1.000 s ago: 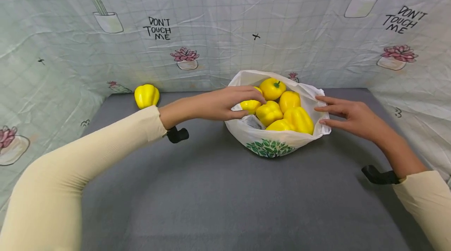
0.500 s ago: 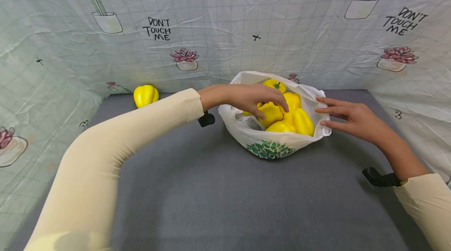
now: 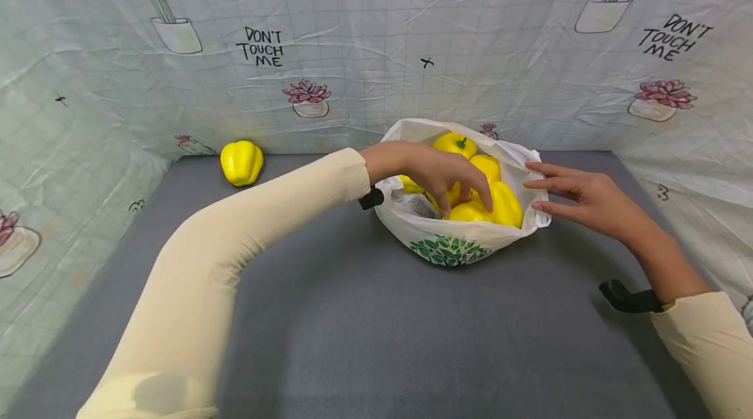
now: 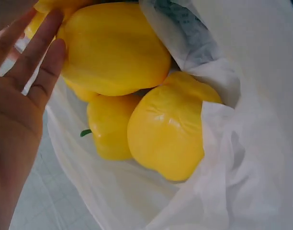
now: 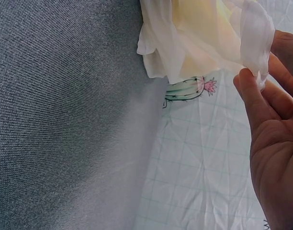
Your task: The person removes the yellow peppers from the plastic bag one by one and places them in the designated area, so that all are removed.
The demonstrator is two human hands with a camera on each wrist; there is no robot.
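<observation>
A white plastic bag with a green leaf print stands on the grey table, its mouth spread. Several yellow bell peppers lie inside it, beside a crumpled greyish piece of plastic. My left hand reaches into the mouth, thumb and fingers spread over the front pepper. In the left wrist view, nearly straight fingers lie against a large pepper; the thumb is out of sight there. My right hand pinches the bag's right rim between thumb and fingers.
One more yellow bell pepper sits at the back left of the grey table. A printed cloth with cactus drawings hangs behind the table and along its sides.
My left hand has moved right and down into the bag, from its left rim to the front pepper. The right hand has stayed at the bag's right rim.
</observation>
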